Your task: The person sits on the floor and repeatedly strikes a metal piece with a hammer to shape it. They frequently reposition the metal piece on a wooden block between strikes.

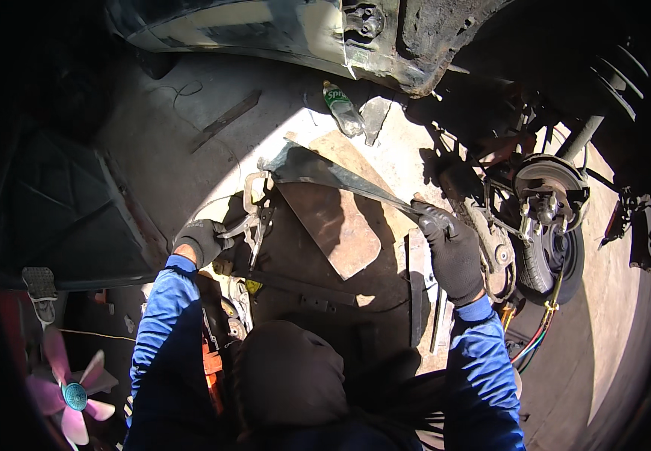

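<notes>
A long, dark piece of sheet metal (333, 174) spans the gap between my two hands, wide at its left end and narrow at its right. My right hand (453, 255), in a black glove, is closed around the narrow end. Locking C-clamp pliers (252, 197) stand at the wide end, their jaws right by the metal's edge; I cannot tell whether they bite on it. Closed on the pliers' handle is my left hand (202, 239), also gloved. Under the sheet metal lies a flat, rusty metal plate (348, 240).
A green-labelled plastic bottle (343, 109) lies beyond the metal, below a car body panel (265, 30). At right are a wheel hub (547, 188), a tyre (536, 270) and coloured hoses (543, 331). A pink fan (74, 397) stands lower left; more tools (235, 301) lie near my left forearm.
</notes>
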The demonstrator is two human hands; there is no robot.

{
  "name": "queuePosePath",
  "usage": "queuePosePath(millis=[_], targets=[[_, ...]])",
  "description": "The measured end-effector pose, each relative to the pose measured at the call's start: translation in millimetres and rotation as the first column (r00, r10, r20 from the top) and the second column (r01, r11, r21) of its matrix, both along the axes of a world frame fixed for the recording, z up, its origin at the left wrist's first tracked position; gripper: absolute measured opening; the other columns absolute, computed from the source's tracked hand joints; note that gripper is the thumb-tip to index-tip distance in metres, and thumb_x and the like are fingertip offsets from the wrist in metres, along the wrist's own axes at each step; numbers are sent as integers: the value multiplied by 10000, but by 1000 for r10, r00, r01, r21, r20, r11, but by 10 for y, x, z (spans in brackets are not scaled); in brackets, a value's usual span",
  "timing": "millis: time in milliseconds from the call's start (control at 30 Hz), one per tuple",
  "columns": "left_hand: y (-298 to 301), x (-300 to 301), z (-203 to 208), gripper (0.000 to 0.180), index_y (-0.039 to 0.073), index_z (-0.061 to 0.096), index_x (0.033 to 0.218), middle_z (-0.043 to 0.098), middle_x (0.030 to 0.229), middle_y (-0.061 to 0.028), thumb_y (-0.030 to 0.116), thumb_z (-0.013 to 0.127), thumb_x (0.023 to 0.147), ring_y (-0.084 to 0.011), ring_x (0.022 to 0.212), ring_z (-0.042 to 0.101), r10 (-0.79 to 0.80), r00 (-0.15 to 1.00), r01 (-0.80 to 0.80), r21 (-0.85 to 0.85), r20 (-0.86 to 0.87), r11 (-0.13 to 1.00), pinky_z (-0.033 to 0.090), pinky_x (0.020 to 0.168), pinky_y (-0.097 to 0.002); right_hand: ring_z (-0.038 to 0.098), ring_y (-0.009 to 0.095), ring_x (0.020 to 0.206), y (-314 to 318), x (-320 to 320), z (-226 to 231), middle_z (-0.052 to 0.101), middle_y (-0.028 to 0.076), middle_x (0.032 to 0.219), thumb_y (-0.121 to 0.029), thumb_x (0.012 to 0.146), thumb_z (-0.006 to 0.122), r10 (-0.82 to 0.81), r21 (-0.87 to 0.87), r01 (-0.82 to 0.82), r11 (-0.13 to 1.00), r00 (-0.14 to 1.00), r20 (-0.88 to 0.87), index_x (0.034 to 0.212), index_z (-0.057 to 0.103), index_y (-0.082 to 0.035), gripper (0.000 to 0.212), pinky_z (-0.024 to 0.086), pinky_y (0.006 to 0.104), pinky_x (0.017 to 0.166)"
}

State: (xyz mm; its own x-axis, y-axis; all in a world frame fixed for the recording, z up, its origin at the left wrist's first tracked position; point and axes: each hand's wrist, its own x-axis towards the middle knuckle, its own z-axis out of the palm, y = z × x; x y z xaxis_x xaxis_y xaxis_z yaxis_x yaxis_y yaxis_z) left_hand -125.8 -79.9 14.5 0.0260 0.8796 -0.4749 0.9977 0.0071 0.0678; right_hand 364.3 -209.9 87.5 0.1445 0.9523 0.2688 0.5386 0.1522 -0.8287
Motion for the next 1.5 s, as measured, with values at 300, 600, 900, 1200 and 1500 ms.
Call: queuePosePath(millis=[300, 600, 900, 1200, 1500], targets=[[-701, -39, 171, 661, 69, 644, 1467, 736, 1349, -208, 483, 779, 970, -348, 1289, 691, -145, 840, 21, 235, 522, 972, 551, 1091, -441, 703, 346, 1268, -964, -294, 1187, 769, 122, 1320, -107, 910, 820, 37, 222, -183, 958, 845, 533, 1319, 768, -91, 413, 543, 466, 1103], [-899, 1451, 1023, 667, 128, 513, 1498, 602, 1438, -249, 633, 599, 1071, -457, 1240, 681, 696, -215, 171, -675, 685, 718, 561, 1054, -646, 659, 378, 1305, -1278, -632, 1262, 740, 95, 1369, -118, 842, 802, 38, 302, -374, 877, 680, 732, 1338, 748, -132, 499, 440, 600, 1180], [-875, 2061, 1090, 468, 58, 644, 1423, 721, 1323, -135, 386, 414, 1181, -245, 1234, 687, 118, -559, -254, -305, 821, 918, 552, 1067, -361, 476, 367, 1498, -1370, -971, 522, 551, 52, 1617, -279, 848, 819, 213, 154, -500, 852, 601, 770, 1426, 691, -194, 598, 321, 647, 1227], [-750, 2083, 666, 431, 104, 675, 1338, 740, 1077, -47, 458, 507, 1158, -185, 896, 719, 187, -592, -388, -480, 784, 787, 604, 782, -351, 618, 467, 1289, -1172, -859, 284, 618, 317, 1397, -261, 991, 753, 43, 163, -111, 980, 926, 374, 1537, 490, 119, 716, 484, 526, 1130], [-892, 2235, 390, 385, 100, 672, 1336, 694, 1109, -17, 410, 519, 1166, -138, 991, 669, 178, -611, -404, -497, 772, 768, 562, 883, -327, 755, 255, 788, -860, -840, -161, 797, 157, 916, -367, 1068, 709, 30, -308, -69, 949, 991, -129, 1308, 747, -40, 408, 569, 385, 778]])
